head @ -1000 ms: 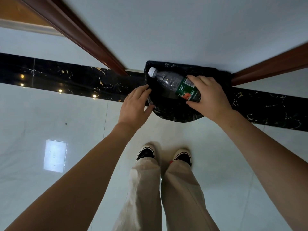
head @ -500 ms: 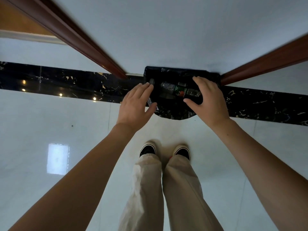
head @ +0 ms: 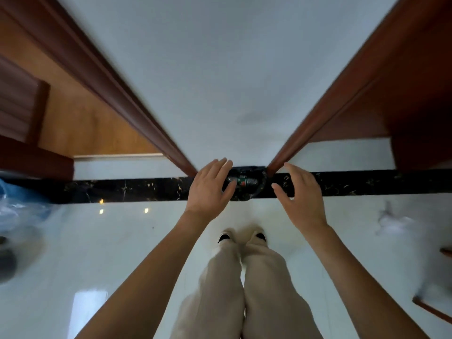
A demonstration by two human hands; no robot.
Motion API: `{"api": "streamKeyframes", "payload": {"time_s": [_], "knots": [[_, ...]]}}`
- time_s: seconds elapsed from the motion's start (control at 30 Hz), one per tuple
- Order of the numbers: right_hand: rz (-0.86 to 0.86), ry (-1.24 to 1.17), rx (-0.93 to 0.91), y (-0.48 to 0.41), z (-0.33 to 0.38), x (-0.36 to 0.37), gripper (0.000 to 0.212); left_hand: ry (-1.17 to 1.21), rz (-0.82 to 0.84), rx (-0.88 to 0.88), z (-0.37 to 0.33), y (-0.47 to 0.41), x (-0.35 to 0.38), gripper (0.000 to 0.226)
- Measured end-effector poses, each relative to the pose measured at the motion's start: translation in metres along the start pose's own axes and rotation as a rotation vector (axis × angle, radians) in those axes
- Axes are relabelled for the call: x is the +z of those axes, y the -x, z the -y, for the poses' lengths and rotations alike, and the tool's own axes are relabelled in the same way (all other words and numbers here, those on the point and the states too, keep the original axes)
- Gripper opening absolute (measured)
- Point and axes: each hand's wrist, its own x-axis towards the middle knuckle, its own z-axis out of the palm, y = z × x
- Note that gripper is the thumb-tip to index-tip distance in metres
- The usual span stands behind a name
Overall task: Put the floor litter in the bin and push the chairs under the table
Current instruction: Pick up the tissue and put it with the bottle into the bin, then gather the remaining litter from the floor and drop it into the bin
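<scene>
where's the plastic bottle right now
Head view, centre: the plastic bottle lies inside the black bin against the wall, between the left hand and right hand.

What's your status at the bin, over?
Left hand open, right hand open. Bottle lies inside bin. Blurred white scrap lies far right.

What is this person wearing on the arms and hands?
No sleeves in view: both forearms are bare. The left hand and right hand wear no gloves, and no watch or ring shows. Below are beige trousers and dark shoes.
</scene>
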Motion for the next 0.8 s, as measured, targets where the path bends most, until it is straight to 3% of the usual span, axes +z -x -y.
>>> {"api": "streamKeyframes", "payload": {"time_s": [0.17, 0.33, 0.6, 0.8], "knots": [[-0.181, 0.023, -0.026, 0.055, 0.046, -0.096, 0.057, 0.029, -0.112, 0.142, -0.064, 0.037, -0.083, 0.050], [-0.272, 0.017, 0.079, 0.129, 0.051, -0.139, 0.053, 0.007, -0.074, 0.324, -0.107, 0.073, -0.119, 0.052], [-0.347, 0.027, 0.357, 0.257, 0.007, -0.157, 0.050, -0.024, 0.060, 0.523, -0.175, 0.116, -0.090, 0.053], [-0.424, 0.031, 0.544, 0.364, -0.035, -0.190, 0.050, 0.011, 0.140, 0.650, -0.266, 0.156, -0.046, 0.052]]}}
